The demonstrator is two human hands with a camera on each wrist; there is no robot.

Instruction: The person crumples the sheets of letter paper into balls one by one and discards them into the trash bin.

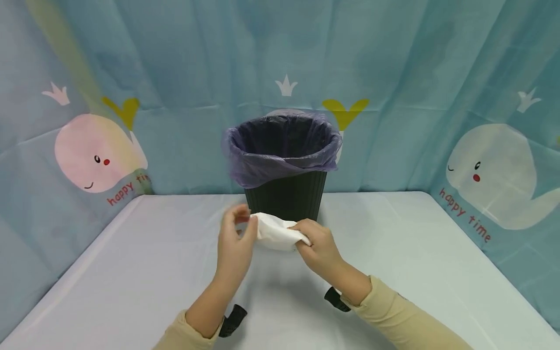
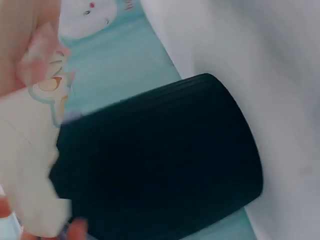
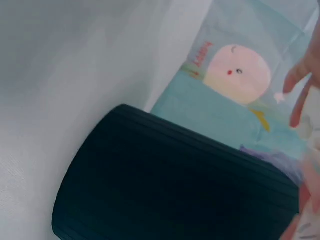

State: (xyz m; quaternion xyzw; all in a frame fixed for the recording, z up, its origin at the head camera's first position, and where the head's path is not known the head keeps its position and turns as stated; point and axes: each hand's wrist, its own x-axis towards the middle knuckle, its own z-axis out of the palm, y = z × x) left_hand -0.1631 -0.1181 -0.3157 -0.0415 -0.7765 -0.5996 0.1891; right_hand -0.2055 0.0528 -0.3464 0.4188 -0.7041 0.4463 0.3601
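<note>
A soft, crumpled white packet [image 1: 277, 233] is held above the table in front of the trash can [image 1: 284, 194]. Part of it shows a cartoon print [image 2: 52, 85] in the left wrist view; what it contains cannot be told. My right hand [image 1: 319, 243] grips the packet's right end, with the fingers curled round it. At the other end, my left hand [image 1: 234, 238] pinches the edge near thumb and forefinger, somewhat blurred. Other fingers of the left hand [image 3: 300, 90] hang apart from the packet in the right wrist view.
The dark ribbed trash can stands at the table's back edge, lined with a purple bag [image 1: 284, 167] folded over its rim. Behind it hangs a blue curtain [image 1: 175, 58] with whale prints. White cloth covers the table [image 1: 131, 272]. Black straps [image 1: 233, 321] show at both wrists.
</note>
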